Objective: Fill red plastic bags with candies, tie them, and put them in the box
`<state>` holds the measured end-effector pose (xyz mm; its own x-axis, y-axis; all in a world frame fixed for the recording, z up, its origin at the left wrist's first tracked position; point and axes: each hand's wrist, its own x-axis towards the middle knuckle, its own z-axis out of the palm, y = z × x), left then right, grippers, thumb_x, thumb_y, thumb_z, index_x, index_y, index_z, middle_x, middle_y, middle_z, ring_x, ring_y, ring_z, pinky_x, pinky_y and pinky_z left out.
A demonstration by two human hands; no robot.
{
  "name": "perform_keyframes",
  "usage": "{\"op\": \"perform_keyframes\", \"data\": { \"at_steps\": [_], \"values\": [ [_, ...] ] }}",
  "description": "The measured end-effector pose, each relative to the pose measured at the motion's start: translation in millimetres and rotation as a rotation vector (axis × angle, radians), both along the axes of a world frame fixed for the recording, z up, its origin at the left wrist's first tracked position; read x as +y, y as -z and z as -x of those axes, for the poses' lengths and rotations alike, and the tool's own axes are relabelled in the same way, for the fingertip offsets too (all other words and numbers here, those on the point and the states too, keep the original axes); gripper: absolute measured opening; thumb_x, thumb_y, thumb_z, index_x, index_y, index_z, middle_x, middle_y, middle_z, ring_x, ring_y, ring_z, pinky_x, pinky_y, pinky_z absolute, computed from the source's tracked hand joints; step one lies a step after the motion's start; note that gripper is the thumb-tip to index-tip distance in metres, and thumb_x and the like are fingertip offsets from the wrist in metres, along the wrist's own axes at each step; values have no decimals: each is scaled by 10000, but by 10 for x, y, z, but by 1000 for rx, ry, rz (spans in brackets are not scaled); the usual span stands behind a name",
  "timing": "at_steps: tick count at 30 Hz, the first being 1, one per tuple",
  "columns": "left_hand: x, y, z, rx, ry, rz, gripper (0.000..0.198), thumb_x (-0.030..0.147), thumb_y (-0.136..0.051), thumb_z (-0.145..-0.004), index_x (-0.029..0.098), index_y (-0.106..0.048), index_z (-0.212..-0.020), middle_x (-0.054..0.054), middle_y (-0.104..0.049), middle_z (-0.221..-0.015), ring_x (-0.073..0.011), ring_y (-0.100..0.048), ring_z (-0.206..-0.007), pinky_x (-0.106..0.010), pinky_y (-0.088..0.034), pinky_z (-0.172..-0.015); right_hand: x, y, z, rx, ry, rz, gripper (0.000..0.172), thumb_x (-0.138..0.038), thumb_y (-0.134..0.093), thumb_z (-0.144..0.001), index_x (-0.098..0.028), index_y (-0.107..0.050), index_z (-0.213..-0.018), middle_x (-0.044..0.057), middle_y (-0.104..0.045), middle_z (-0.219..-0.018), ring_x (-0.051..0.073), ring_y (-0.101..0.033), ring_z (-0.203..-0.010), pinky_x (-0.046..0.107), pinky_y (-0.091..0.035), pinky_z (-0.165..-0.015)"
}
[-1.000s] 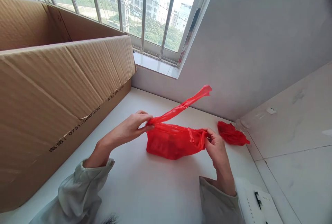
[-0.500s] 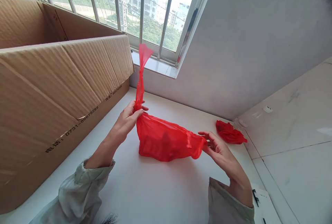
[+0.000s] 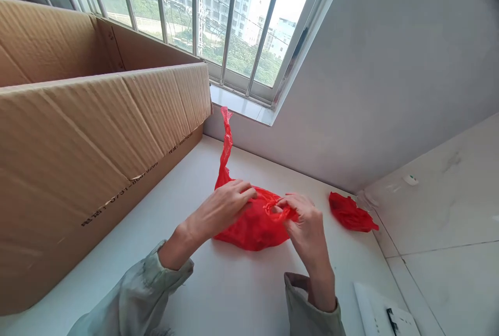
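Observation:
A red plastic bag (image 3: 253, 229) with something bulky inside lies on the white tabletop. Its twisted handle end (image 3: 226, 141) stands up at the left, free of either hand. My left hand (image 3: 220, 209) is over the bag's middle, fingers loosely bent and slightly apart near its top edge; the thumb is mostly hidden. Closed at the bag's right end, my right hand (image 3: 307, 224) pinches the other handle, which is bunched into a small loop. The bag's contents show only as a dark shape through the plastic.
A large open cardboard box (image 3: 109, 133) stands close on the left. Another red plastic bag (image 3: 353, 212) lies crumpled by the wall at right, beside a clear plastic item (image 3: 367, 200). A white panel with black parts (image 3: 384, 312) is at lower right. A barred window is behind.
My left hand has let go of the upright handle end and moved right across the bag. My right hand has moved left, gathering the right handle. The upright end has sagged lower.

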<state>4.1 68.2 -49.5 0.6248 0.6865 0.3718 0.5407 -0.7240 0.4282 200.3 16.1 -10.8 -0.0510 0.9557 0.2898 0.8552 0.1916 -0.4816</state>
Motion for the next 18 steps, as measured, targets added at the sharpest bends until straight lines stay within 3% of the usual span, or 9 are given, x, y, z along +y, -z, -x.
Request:
{"op": "perform_keyframes", "data": {
  "at_steps": [3, 5, 8, 10, 13, 16, 18],
  "values": [
    [-8, 115, -121, 88, 31, 7, 187, 173, -367, -990, 170, -549, -1033, -74, -607, -1030, -213, -594, -911, -340, -468, -776, -5, -17, -110, 273, 129, 45, 214, -340, -622, -825, -206, -605, -660, -9, -607, -666, 162, -545, -669, 286, -414, -633],
    [-17, 136, -157, 94, 18, 57, 192, 239, -364, -1004, 174, -538, -1051, -68, -610, -983, -205, -594, -814, -327, -443, -699, -32, -57, -222, 526, 160, 86, 271, -417, -645, -816, -205, -598, -654, -24, -572, -590, 142, -521, -608, 275, -406, -615],
    [-61, 27, -115, 77, 10, 192, 307, 255, -283, -1017, 190, -519, -831, -18, -566, -728, -163, -493, -581, -305, -324, -555, -70, -142, -366, 919, 138, 129, 252, -468, -623, -842, -226, -636, -771, -39, -558, -524, 145, -556, -584, 286, -443, -634],
    [-129, -103, -36, 91, -14, 243, 340, 207, -267, -998, 206, -441, -706, 10, -486, -592, -150, -388, -496, -313, -241, -518, -88, -201, -421, 1061, 162, 121, 209, -448, -622, -849, -248, -649, -902, -28, -638, -626, 132, -565, -549, 289, -457, -611],
    [-301, -244, 120, 88, -74, 309, 238, 113, -367, -892, 224, -438, -693, 34, -435, -527, -147, -309, -442, -311, -193, -494, -117, -271, -440, 1053, 213, 56, 307, -404, -618, -851, -275, -618, -1130, 47, -717, -1002, 126, -605, -579, 303, -478, -602],
    [-526, -242, 280, -58, -94, 350, 209, 108, -429, -831, 255, -554, -751, 8, -546, -630, -173, -441, -514, -298, -308, -519, -170, -325, -409, 933, 225, -15, 503, -364, -632, -830, -275, -522, -1312, 112, -648, -1231, 205, -673, -848, 317, -502, -639],
    [-675, -196, 369, -130, -107, 350, 225, 137, -439, -845, 279, -613, -818, -18, -615, -758, -196, -531, -637, -300, -394, -587, -221, -359, -380, 859, 216, -64, 597, -332, -654, -800, -287, -472, -1366, 117, -581, -1335, 258, -627, -1059, 313, -511, -651]
  ]
}}
